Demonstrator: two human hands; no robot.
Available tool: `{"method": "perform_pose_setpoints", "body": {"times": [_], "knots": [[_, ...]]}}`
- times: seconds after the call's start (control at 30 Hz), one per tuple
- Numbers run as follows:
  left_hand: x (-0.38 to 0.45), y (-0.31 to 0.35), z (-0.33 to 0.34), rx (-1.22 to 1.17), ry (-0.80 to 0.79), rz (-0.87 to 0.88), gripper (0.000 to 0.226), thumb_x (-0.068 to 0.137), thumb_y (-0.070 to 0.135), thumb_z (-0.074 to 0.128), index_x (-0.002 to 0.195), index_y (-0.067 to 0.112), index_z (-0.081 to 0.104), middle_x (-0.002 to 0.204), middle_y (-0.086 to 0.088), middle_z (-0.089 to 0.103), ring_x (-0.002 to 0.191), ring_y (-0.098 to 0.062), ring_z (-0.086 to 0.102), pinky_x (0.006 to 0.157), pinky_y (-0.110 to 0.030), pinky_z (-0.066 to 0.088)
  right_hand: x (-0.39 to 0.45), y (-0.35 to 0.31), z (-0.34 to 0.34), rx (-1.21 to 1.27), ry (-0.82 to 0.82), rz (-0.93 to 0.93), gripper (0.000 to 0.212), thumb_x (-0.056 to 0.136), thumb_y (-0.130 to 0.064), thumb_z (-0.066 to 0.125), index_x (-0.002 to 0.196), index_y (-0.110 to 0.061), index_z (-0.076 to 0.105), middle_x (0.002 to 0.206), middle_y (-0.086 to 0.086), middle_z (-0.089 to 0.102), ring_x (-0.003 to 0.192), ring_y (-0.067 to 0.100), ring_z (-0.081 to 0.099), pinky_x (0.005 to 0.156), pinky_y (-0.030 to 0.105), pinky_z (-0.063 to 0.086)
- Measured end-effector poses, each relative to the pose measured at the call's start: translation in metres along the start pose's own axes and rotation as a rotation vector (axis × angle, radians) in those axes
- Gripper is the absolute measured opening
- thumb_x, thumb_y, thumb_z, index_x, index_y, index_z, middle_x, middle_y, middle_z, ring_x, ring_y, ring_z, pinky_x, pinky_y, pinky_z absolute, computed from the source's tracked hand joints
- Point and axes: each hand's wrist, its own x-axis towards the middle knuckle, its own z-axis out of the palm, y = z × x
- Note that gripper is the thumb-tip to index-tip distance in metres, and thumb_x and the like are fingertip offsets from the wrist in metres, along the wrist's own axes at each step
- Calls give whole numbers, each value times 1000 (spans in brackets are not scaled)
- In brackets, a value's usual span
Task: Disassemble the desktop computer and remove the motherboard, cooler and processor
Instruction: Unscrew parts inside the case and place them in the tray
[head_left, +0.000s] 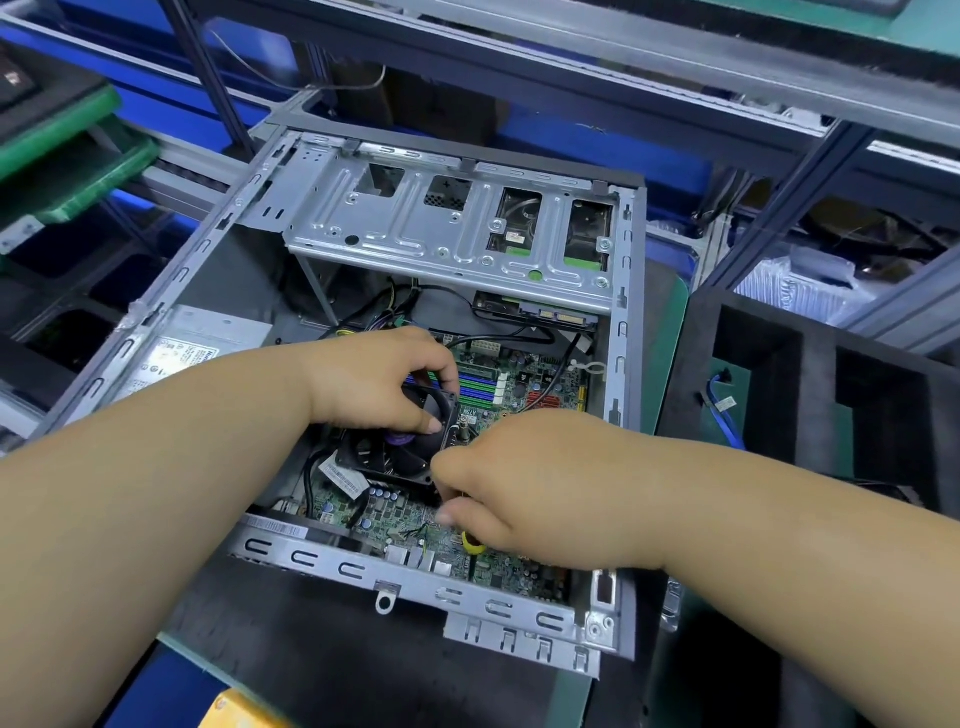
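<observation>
Cooler fan (392, 452) sits mid-motherboard (519, 395) inside open case (621, 332) on worktop (670, 332). Your left hand (374, 379) over fan's far-left corner, fingers curled gripping frame. Your right hand (498, 493) at near-right edge, fingers pinching yellow-handled screwdriver (472, 543); tip hidden, so screw contact cannot be confirmed. Fan lies between both hands; judged step: loosen cooler fastener, right hand nearer.

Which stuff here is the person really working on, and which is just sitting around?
Working on: fan cooler, green circuit board, computer case, screwdriver in right hand, left hand gripping the cooler.

Sitting around: black foam tray, blue cable, green trays.
</observation>
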Motion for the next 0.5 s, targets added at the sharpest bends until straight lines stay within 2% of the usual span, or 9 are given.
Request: {"method": "perform_pose_setpoints", "body": {"times": [0.03,0.07,0.1,0.13,0.2,0.27,0.4,0.5], "knots": [[0,0,0,-2,-1,-1,34,76,32,76,106,37,60,112,13,48,109,-10,51,101,-35,40,2,2,9,0,-1,29,19,86,-49,29,75,-34,30,48,-11,31,40,6,31,33,28,37],[0,0,0,-3,-2,-2,34,77,32,76,107,37,60,112,12,48,109,-11,51,100,-34,40,4,6,19,-24,19,46,19,84,-49,32,75,-35,20,47,-12,26,38,3,23,29,29,37],[0,1,-1,-3,-3,-4,34,77,32,76,107,37,61,113,12,48,108,-11,52,100,-34,41,6,11,33,-48,1,53,24,82,-50,34,75,-35,16,48,-12,23,38,3,19,27,29,36],[0,1,0,-2,-3,-4,34,77,31,76,107,37,61,113,12,48,108,-11,52,100,-34,41,8,14,46,-52,-44,62,23,80,-52,35,75,-35,20,49,-12,26,39,4,22,28,31,37],[0,2,-1,-1,-1,-3,34,77,31,76,107,36,61,112,10,48,108,-11,52,100,-33,41,8,15,58,-85,-101,68,18,77,-52,32,81,-34,31,56,-10,36,44,11,32,35,39,44],[-1,2,-1,-7,-1,-3,35,77,30,77,107,35,61,112,10,49,108,-11,52,100,-33,41,4,13,53,-84,-88,73,21,78,-47,29,87,-30,36,63,-5,42,51,18,37,42,43,47],[-1,3,-1,-8,-4,-4,35,76,30,77,108,34,61,112,10,49,108,-11,52,100,-33,41,-14,-3,8,7,-85,-22,14,84,-38,34,88,-25,29,70,-4,42,68,21,42,56,43,46],[-2,3,-1,-23,-4,-10,35,76,31,77,107,35,61,111,11,48,105,-10,52,98,-33,42,-24,-13,-15,-58,-51,-50,25,96,-43,34,87,-23,21,67,-7,36,72,20,35,76,36,29]]}}
